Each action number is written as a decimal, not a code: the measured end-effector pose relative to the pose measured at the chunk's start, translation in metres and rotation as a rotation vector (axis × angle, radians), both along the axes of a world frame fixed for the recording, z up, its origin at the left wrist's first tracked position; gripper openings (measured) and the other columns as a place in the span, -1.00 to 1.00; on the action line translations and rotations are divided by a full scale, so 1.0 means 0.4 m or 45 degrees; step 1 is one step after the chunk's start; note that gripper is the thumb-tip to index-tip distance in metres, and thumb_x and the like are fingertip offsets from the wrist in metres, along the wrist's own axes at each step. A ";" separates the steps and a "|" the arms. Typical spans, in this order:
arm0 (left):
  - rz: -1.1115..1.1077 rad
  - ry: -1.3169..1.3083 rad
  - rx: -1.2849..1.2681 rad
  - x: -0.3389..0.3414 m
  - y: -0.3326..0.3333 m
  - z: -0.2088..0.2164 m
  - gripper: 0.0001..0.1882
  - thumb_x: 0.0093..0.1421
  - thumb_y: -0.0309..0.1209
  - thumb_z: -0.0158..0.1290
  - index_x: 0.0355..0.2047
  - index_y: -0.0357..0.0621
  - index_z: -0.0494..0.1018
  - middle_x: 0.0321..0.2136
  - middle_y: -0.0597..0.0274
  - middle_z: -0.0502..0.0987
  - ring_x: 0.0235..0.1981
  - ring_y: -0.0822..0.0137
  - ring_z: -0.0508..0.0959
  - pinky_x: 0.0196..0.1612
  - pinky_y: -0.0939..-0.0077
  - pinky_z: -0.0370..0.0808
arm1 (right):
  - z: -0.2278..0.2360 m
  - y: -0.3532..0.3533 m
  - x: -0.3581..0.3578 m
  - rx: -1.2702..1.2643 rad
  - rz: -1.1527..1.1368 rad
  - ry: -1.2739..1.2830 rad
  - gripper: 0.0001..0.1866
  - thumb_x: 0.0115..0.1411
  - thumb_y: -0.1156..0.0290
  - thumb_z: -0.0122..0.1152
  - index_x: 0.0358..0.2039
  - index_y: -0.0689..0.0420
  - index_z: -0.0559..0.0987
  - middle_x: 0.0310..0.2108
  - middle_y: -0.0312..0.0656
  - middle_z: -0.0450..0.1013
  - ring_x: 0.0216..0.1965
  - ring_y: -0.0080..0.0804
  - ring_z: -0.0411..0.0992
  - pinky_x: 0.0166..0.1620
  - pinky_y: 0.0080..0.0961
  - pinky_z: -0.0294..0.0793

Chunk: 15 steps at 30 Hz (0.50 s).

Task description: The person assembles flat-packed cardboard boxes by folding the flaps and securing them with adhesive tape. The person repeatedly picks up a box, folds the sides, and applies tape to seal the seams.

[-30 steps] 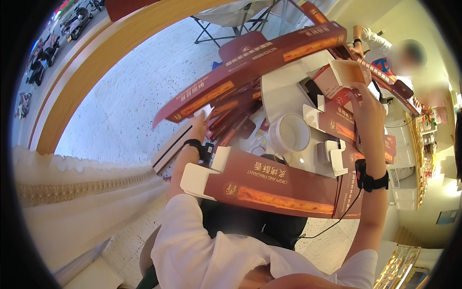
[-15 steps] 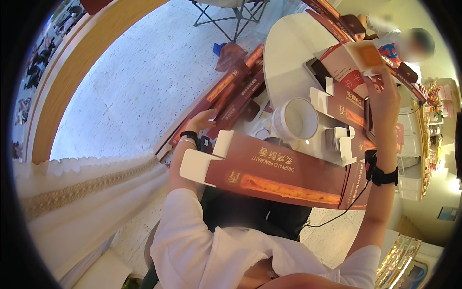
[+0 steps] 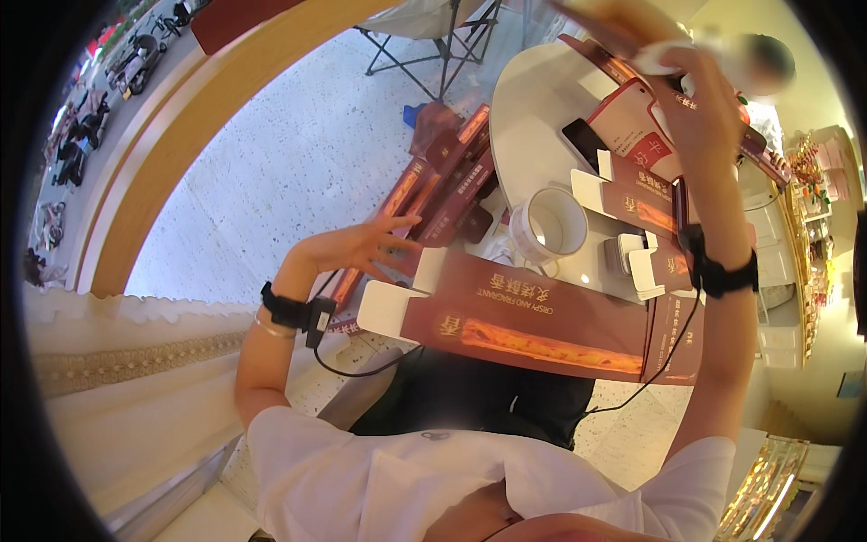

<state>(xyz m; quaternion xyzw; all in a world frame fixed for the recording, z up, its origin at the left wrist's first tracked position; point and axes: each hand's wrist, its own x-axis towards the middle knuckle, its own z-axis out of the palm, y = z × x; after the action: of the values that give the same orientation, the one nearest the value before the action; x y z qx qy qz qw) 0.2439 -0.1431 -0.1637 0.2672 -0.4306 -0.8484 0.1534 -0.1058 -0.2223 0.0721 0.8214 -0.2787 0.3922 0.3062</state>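
A long dark-red carton (image 3: 542,334) with white end flaps lies across the near side of the table, above my lap. Beside its left flap, my left hand (image 3: 357,248) is open, its fingers apart and holding nothing. My right hand (image 3: 700,104) is raised at the far right, closed on another brown-red carton (image 3: 623,25), which is tilted and smeared by motion. A smaller dark-red carton (image 3: 632,194) with its white flap out lies below that hand. A white cup (image 3: 548,226) stands behind the long carton.
Several dark-red cartons (image 3: 447,185) are stacked at the table's left edge. A black phone (image 3: 585,144) and a red-and-white package (image 3: 637,131) lie on the round white table (image 3: 528,113). Black cables hang from both wrists. A folding stool (image 3: 433,41) stands beyond; a blurred person is at far right.
My right hand has swung the carton up and leftward, away from me. My left hand has turned, its fingers now stretched rightward over the long carton's left end.
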 end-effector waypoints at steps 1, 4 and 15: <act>0.011 -0.119 -0.099 -0.008 0.012 0.025 -0.29 0.30 0.02 -0.19 0.35 0.01 -0.09 0.15 0.00 0.29 0.03 0.12 0.45 -0.04 0.35 0.47 | -0.006 -0.017 0.019 0.037 -0.083 0.058 -0.71 -0.11 0.53 0.39 -0.35 0.11 0.50 -0.37 -0.28 0.47 -0.41 -0.38 0.46 -0.30 -0.55 0.46; 0.019 -0.422 -0.301 -0.045 0.051 0.129 -0.31 0.29 -0.27 -0.03 0.34 -0.01 -0.07 0.01 0.05 0.45 -0.06 0.25 0.51 -0.07 0.47 0.48 | -0.016 -0.074 0.103 0.399 -0.063 0.220 -0.56 0.09 0.37 0.20 -0.02 0.09 0.31 -0.15 -0.07 0.41 -0.19 -0.15 0.46 -0.17 -0.35 0.46; -0.051 -0.555 -0.710 -0.064 0.098 0.168 -0.25 0.17 -0.49 0.09 0.32 0.00 0.01 -0.16 0.13 0.52 -0.27 0.52 0.49 -0.16 0.60 0.43 | -0.320 -0.379 0.275 0.510 -0.154 0.541 -0.58 0.08 0.29 0.20 -0.03 0.09 0.42 -0.25 -0.11 0.48 -0.26 -0.07 0.51 -0.27 -0.28 0.53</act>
<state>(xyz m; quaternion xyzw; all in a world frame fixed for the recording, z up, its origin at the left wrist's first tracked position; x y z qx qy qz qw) 0.2184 -0.1038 -0.0963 0.3814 -0.6733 -0.6241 0.1080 0.0042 -0.3738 -0.0561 0.9111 -0.3287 0.1299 0.2122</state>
